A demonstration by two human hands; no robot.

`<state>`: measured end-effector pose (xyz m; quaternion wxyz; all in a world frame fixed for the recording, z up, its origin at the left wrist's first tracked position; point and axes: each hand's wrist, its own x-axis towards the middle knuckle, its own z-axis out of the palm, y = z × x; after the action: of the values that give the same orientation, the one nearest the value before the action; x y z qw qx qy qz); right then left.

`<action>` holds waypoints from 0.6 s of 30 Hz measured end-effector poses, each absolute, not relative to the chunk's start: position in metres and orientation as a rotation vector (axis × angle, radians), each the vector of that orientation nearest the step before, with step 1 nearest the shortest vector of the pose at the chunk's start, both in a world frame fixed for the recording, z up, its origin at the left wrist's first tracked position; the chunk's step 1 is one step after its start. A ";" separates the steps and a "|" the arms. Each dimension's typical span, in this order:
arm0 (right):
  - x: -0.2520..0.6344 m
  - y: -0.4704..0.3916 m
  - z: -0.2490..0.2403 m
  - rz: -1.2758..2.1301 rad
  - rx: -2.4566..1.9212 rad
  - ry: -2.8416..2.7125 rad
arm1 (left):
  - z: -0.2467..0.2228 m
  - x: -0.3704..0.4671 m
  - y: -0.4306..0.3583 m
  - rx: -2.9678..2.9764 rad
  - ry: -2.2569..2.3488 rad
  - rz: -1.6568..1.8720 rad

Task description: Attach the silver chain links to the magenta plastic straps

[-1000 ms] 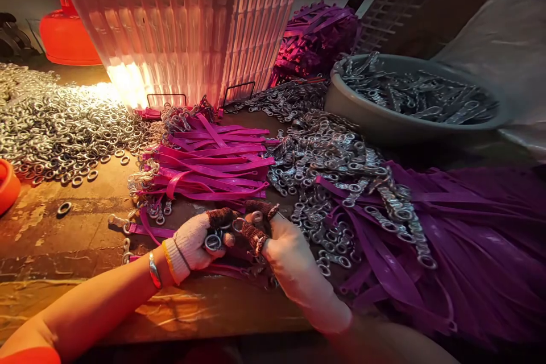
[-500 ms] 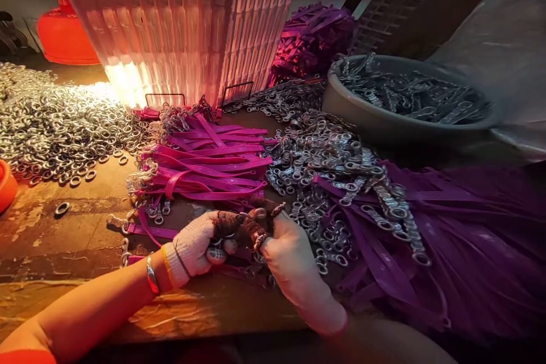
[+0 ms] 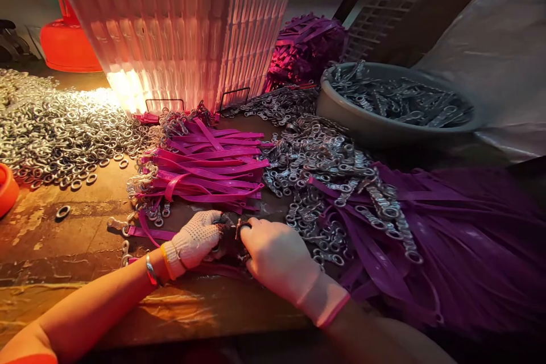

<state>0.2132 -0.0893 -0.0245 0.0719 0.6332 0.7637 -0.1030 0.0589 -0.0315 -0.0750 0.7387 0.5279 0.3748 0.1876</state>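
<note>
My left hand (image 3: 197, 240), in a dotted white work glove with dark fingertips, is closed near the table's front edge. Its fingers meet those of my right hand (image 3: 273, 250), which wears a pale glove with a pink cuff. Both hands are curled round something small and dark that I cannot make out. Right behind them lies a stack of magenta straps (image 3: 209, 168) with metal clasps at their left ends. A strap (image 3: 149, 233) with a metal clip lies by my left wrist. Metal clasps (image 3: 315, 222) are heaped beyond my right hand.
Loose metal rings (image 3: 63, 131) are piled at the left under an orange lamp (image 3: 70, 45). A ribbed plastic panel (image 3: 183, 28) stands behind the straps. A grey basin (image 3: 384, 125) of clips sits at the back right. Purple straps (image 3: 460, 250) spread across the right side.
My right hand has turned over, its back now facing up, and its fingers have shifted slightly down and left. My left hand has rolled a little, and the camera view has moved slightly.
</note>
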 end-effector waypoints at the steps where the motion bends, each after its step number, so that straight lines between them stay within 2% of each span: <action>1: 0.212 -0.090 -0.026 -0.347 1.954 2.272 | -0.075 0.060 -0.032 1.059 0.801 0.414; 4: 0.214 -0.090 -0.032 -0.745 2.225 2.168 | -0.070 0.064 -0.031 0.843 0.786 0.392; 7: 0.230 -0.084 -0.035 -1.079 2.536 2.158 | -0.055 0.067 -0.025 0.899 0.779 0.337; 10: 0.256 -0.073 -0.037 -1.077 2.985 2.218 | -0.037 0.077 -0.012 1.408 0.917 0.452; 12: 0.271 -0.065 -0.040 -1.243 3.222 2.112 | -0.027 0.092 -0.001 1.914 1.019 0.562; 14: 0.279 -0.060 -0.043 -1.382 3.331 1.991 | -0.020 0.114 0.009 2.340 1.123 0.465; 18: 0.278 -0.060 -0.046 -1.071 3.263 2.189 | -0.013 0.158 0.019 2.577 1.336 -0.025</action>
<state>0.2781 -0.0604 -0.0455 -0.4487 0.7161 0.4803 -0.2350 0.1579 0.0191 -0.0130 0.1190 0.8815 0.4568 -0.0086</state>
